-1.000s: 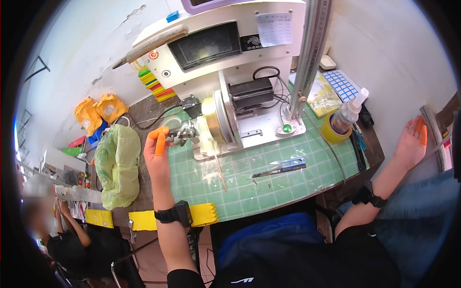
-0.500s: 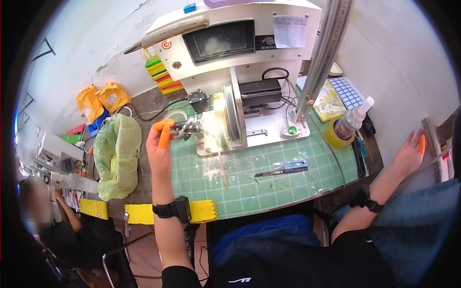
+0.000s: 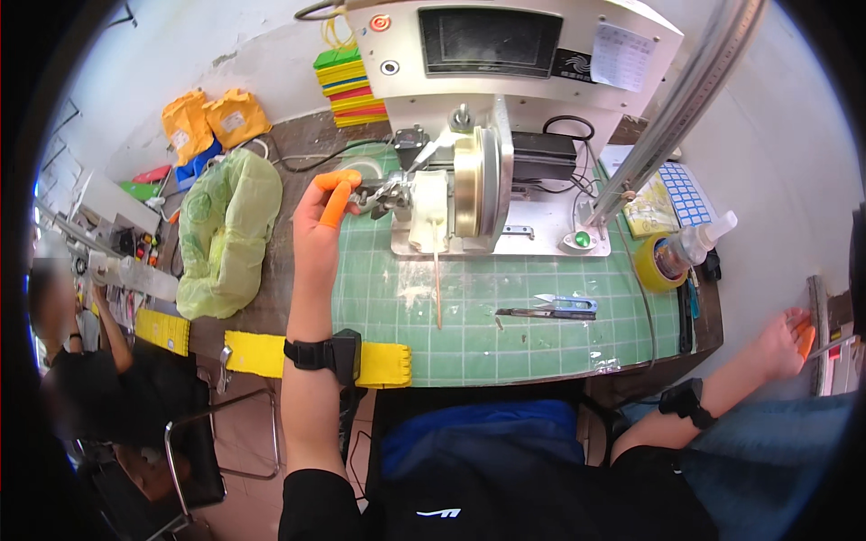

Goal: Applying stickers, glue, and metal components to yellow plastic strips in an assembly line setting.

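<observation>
My left hand (image 3: pixel 323 212), with orange finger cots on the thumb and a finger, is closed at a small metal clamp-like fitting (image 3: pixel 388 191) on the bench machine (image 3: pixel 523 63). Right of that fitting sits a cream-coloured block (image 3: pixel 429 212), with a thin wooden stick (image 3: pixel 438 288) hanging down from it, beside a brass-coloured wheel (image 3: pixel 467 185). Far to the right, my right hand (image 3: pixel 783 344), also wearing an orange cot, has its fingers curled in next to a wooden post (image 3: pixel 819 325) and a thin metal rod (image 3: pixel 841 343). What lies inside its grip is hidden.
Thread snips (image 3: pixel 564 307) lie on the green cutting mat (image 3: pixel 388 329). A spray bottle (image 3: pixel 699 245) stands in a yellow tape roll (image 3: pixel 657 263). A green plastic bag (image 3: pixel 230 239), orange packets (image 3: pixel 209 122) and yellow strips (image 3: pixel 257 352) are at left. A co-worker (image 3: pixel 90 361) sits there.
My right hand's fingers have gone from spread to curled. The cream block and wheel, blurred before, now look sharp, and a metal knob shows atop the wheel. My view has shifted left and down.
</observation>
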`<action>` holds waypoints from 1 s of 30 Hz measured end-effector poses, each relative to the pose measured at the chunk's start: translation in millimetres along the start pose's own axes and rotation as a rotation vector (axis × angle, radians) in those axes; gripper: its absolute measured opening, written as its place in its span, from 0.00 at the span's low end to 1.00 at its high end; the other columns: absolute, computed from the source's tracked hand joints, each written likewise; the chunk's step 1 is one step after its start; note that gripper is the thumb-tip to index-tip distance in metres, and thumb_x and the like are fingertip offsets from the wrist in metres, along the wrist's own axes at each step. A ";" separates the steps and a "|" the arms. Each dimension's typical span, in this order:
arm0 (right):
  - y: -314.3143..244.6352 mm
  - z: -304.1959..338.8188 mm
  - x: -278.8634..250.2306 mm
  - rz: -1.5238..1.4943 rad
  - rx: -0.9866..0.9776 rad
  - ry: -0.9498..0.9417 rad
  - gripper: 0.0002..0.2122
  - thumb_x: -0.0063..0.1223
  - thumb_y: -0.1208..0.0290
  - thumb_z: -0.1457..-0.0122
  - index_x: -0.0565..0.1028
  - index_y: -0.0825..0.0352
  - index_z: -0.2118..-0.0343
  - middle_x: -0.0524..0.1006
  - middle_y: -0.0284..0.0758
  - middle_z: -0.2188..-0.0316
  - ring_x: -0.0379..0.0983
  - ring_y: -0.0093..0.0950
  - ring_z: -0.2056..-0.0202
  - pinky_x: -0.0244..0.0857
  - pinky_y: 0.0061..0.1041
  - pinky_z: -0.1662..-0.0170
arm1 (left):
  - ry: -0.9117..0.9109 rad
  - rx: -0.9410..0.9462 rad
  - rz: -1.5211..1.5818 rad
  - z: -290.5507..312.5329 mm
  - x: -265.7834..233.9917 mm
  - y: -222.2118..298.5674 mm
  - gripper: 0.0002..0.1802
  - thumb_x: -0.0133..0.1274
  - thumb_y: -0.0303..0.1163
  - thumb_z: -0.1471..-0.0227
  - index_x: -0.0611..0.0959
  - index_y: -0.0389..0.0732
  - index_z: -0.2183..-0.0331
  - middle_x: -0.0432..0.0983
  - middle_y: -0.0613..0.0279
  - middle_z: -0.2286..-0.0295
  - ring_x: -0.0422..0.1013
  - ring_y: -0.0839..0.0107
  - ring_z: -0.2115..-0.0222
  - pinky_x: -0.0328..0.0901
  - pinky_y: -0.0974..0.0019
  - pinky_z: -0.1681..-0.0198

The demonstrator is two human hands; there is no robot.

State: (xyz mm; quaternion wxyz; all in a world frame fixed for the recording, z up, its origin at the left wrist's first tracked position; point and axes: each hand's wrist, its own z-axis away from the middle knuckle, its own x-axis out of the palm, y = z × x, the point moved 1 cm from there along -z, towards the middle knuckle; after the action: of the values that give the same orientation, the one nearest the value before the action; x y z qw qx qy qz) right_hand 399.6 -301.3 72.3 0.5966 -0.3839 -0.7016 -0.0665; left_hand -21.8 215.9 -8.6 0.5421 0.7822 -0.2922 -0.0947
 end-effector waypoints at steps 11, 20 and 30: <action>-3.2 -8.9 -5.3 -0.116 0.222 -0.090 0.17 0.43 0.75 0.36 0.69 0.75 0.45 0.70 0.46 0.44 0.67 0.41 0.47 0.62 0.45 0.47 | -0.028 0.008 0.004 -2.1 -0.4 -4.4 0.09 0.53 0.28 0.35 0.83 0.37 0.56 0.79 0.66 0.58 0.70 0.80 0.61 0.66 0.73 0.59; -2.1 -16.4 -11.1 -0.054 0.134 -0.034 0.15 0.45 0.78 0.37 0.72 0.73 0.48 0.72 0.46 0.47 0.68 0.39 0.48 0.62 0.42 0.49 | -0.063 0.027 -0.030 0.7 -7.9 -6.9 0.11 0.50 0.28 0.34 0.81 0.37 0.53 0.79 0.65 0.54 0.72 0.78 0.56 0.66 0.71 0.57; 3.5 -38.6 -43.7 -0.226 0.301 -0.148 0.17 0.38 0.70 0.34 0.72 0.79 0.52 0.75 0.49 0.54 0.71 0.37 0.57 0.63 0.38 0.53 | 0.004 0.053 -0.156 -0.5 -2.8 -9.8 0.11 0.52 0.28 0.35 0.82 0.37 0.53 0.79 0.65 0.56 0.72 0.79 0.58 0.67 0.74 0.57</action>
State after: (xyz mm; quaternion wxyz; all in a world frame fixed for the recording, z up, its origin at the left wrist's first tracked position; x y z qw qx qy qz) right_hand 431.8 -340.3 43.0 0.5829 -0.2130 -0.7841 0.0008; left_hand -20.3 220.2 -17.7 0.5128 0.8167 -0.2317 -0.1276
